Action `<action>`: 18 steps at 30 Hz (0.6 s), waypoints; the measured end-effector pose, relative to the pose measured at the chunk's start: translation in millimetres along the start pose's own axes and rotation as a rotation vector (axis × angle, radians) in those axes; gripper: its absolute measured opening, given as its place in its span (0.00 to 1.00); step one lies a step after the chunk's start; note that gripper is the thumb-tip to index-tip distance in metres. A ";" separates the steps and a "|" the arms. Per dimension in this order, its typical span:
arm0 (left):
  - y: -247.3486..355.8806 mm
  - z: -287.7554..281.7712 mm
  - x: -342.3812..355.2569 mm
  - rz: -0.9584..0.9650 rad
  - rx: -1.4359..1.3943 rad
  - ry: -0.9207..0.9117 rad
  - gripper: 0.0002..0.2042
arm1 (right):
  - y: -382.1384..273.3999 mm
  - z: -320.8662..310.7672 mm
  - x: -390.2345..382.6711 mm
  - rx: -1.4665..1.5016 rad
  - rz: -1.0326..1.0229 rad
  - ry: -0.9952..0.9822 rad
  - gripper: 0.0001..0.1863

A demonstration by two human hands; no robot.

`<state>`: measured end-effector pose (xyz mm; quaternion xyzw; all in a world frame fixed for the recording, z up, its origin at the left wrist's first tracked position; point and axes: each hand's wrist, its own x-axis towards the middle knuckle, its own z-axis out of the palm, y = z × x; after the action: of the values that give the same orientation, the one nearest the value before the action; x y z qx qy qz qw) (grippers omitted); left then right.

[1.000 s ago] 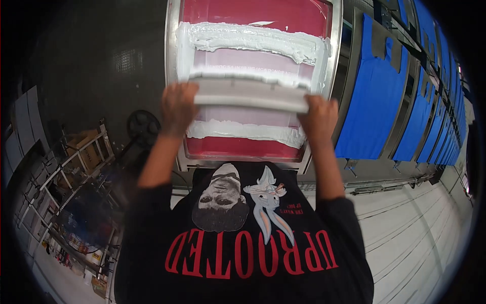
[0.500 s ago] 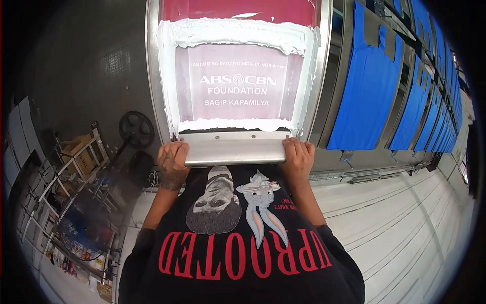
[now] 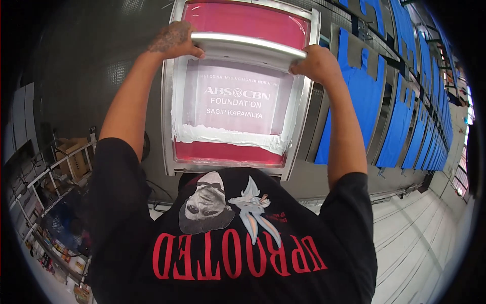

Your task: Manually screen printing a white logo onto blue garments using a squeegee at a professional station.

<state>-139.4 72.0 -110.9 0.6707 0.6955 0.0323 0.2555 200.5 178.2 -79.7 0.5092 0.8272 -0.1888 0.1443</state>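
Both my hands grip a wide metal-bodied squeegee that lies crosswise over the far part of a screen-printing frame. My left hand is closed on its left end, thumb along the near face. The right end is in my right hand, fingers closed round it. Pale lettering shows through the screen mesh on the near side of the squeegee. A ridge of white ink runs across the near end of the stencil, with thinner smears down both sides. The squeegee's lower edge is hidden.
Blue fabric pieces lie on a long row of boards to the right. A metal rack with a cardboard box and a fan stand at the lower left. White floor stretches at the lower right.
Both hands have moved the squeegee from the frame's near end to its far part, arms now stretched out. The far white ink band is no longer visible; a ridge remains near me.
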 end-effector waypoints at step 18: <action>96.6 213.8 -275.8 0.024 -0.802 -0.621 0.22 | -1.1 10.3 11.3 0.039 -0.410 -0.049 0.23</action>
<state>26.1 -244.0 -172.8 0.5056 0.5117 0.0989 0.6876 195.1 181.9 -93.5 0.3281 0.9060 -0.2425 0.1131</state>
